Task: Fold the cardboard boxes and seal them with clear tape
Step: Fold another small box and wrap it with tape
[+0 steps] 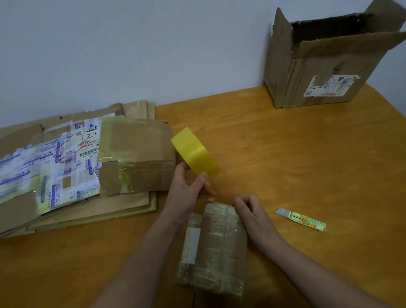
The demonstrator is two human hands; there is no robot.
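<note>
Yellow tape roll pinched between thumb and fingers of left grip, raised off tabletop. Right grip curled, pinching far edge of small taped box at near centre. Utility knife lying just right. Flattened cardboard stack at left, open box far right.

The desk is smooth, faintly glossy wood; the tape roll is glossy plastic; the small box near the front edge is cardboard under wrinkled, shiny tape; the flattened stack at the left edge is matt cardboard with paper labels; the open box at the far right corner is creased, matt card; the knife has a dull metal blade.
</note>
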